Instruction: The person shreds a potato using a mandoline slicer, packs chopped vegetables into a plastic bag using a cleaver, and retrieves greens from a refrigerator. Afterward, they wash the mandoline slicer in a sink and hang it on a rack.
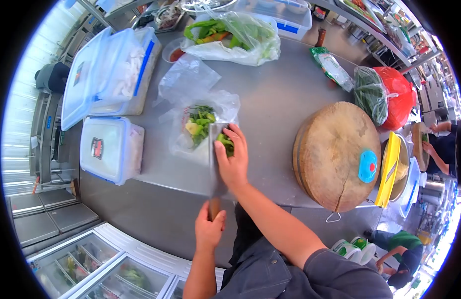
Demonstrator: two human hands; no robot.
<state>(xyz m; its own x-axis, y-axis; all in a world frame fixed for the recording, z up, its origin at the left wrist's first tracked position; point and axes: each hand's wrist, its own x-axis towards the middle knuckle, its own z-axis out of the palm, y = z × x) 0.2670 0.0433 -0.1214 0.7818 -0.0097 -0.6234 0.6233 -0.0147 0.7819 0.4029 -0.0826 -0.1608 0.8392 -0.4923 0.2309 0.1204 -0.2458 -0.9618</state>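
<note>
My left hand [210, 230] is wrapped round the wooden handle of a cleaver [216, 172], low in front of the table's front edge. The broad blade points away from me, over the steel table. My right hand [234, 162] presses some cut green vegetable [225, 144] against the right side of the blade, near its far end. Just left of the blade, more green and yellowish pieces [199, 123] lie on an open clear plastic bag [178, 137]. The undersides of my right fingers are hidden.
A round wooden chopping block [335, 154] stands at the right, with a blue item [367, 166] on it and a yellow slicer [389, 169] beside it. Lidded boxes [110, 149] are at the left. Bagged peppers [235, 40] lie at the back. Other people [402, 251] work at the far right.
</note>
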